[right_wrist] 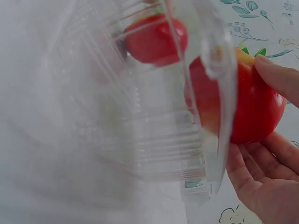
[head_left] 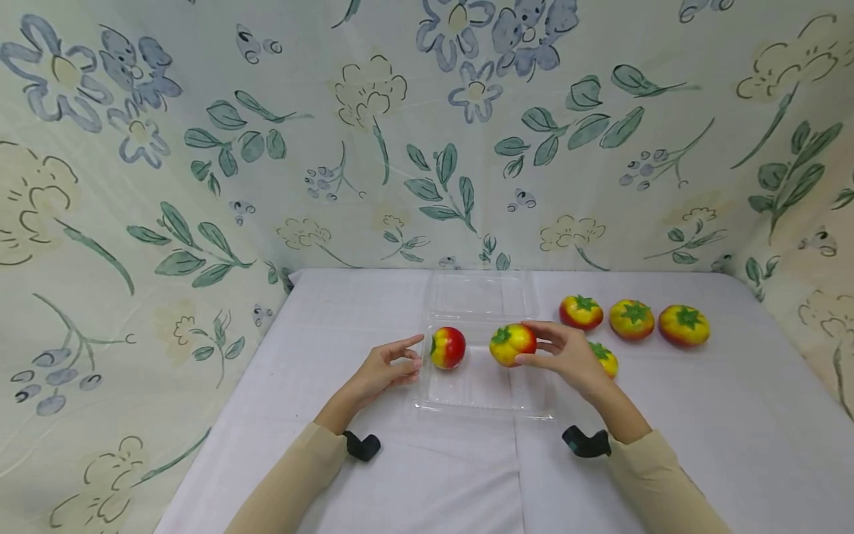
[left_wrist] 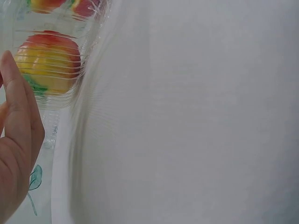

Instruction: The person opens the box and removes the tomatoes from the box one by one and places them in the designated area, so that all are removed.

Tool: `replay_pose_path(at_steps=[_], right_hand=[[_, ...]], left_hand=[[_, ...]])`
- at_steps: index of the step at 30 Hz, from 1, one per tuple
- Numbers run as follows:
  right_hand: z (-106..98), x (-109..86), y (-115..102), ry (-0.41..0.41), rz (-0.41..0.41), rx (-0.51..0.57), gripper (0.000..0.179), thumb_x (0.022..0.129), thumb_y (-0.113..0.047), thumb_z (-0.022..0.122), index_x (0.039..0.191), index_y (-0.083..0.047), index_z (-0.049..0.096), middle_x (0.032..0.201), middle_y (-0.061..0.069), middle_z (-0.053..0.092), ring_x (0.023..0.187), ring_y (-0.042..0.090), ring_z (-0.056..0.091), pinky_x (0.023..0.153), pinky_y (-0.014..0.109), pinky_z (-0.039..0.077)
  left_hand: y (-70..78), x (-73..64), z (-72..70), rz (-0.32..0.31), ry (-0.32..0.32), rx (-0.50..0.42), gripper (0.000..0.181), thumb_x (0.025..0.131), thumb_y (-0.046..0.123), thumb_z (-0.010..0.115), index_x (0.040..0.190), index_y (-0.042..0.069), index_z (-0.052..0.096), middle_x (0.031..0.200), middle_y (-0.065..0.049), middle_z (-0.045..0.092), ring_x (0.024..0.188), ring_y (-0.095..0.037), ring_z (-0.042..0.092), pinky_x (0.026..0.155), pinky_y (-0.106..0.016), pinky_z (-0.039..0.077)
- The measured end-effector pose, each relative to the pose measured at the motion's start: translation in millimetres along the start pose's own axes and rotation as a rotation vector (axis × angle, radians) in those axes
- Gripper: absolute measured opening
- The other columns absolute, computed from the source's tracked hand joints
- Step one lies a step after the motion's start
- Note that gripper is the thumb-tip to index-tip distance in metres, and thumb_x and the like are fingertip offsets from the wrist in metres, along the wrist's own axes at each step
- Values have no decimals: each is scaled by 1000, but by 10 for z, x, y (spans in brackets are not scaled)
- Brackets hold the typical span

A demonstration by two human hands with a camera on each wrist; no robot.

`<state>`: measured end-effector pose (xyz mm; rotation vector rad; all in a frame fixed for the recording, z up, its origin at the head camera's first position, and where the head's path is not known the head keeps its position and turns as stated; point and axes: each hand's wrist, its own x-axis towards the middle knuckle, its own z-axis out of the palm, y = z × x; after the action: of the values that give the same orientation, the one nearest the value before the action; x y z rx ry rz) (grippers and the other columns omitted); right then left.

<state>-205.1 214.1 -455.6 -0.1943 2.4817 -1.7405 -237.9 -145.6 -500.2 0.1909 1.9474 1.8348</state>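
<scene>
A clear plastic clamshell box (head_left: 483, 393) lies on the table with its lid (head_left: 479, 295) folded back. Inside, at the left, one red-and-yellow persimmon (head_left: 448, 348) lies tipped on its side. My right hand (head_left: 567, 356) pinches another persimmon (head_left: 512, 345) between thumb and fingers, over the right part of the box. In the right wrist view this held persimmon (right_wrist: 259, 102) shows partly through the box's clear wall. At the box's left side is my left hand (head_left: 383, 371), its fingers loosely bent and fingertips right at the wall, holding nothing.
Three persimmons stand in a row at the right: one behind my right hand (head_left: 580, 313), a middle persimmon (head_left: 631, 320) and a right-hand persimmon (head_left: 683, 325). Another persimmon (head_left: 603, 360) is partly hidden by my right hand. White cloth (head_left: 427, 475) covers the table; a floral curtain (head_left: 400, 148) hangs behind.
</scene>
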Motion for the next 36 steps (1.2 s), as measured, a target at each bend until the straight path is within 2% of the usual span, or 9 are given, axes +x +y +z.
replay_pose_path(at_steps=[8, 15, 22, 27, 36], right_hand=[[-95, -28, 22, 33, -7, 12, 71, 82, -30, 84, 141, -2, 54, 142, 18, 53, 125, 37, 54, 101, 41, 46], [-195, -96, 47, 64, 30, 26, 75, 83, -33, 83, 144, -3, 51, 145, 16, 50, 126, 37, 54, 91, 20, 52], [-289, -166, 54, 106, 85, -2, 81, 82, -41, 82, 146, -6, 48, 149, 15, 47, 130, 37, 51, 93, 20, 49], [-364, -203, 73, 130, 105, -24, 83, 82, -45, 81, 147, -6, 47, 149, 18, 45, 130, 39, 50, 95, 21, 47], [-491, -248, 110, 146, 79, -12, 80, 86, -40, 78, 148, -2, 45, 150, 21, 42, 134, 40, 45, 93, 14, 45]], left_hand=[[-3, 18, -7, 12, -12, -2, 58, 93, 13, 72, 147, 18, 52, 110, -14, 58, 80, -18, 67, 84, -29, 58], [-11, 24, -4, 18, -10, -6, 58, 92, 14, 73, 147, 18, 52, 110, -14, 59, 80, -18, 67, 83, -30, 58], [-16, 16, -3, 0, 4, 13, 57, 92, 15, 73, 146, 22, 54, 111, -14, 59, 80, -19, 67, 84, -29, 58], [-8, 3, -1, 2, 2, 7, 57, 92, 15, 73, 146, 21, 54, 111, -14, 58, 80, -19, 67, 84, -29, 58], [3, -8, 2, 2, -7, -2, 59, 92, 15, 73, 147, 19, 52, 111, -14, 57, 80, -18, 67, 83, -28, 58]])
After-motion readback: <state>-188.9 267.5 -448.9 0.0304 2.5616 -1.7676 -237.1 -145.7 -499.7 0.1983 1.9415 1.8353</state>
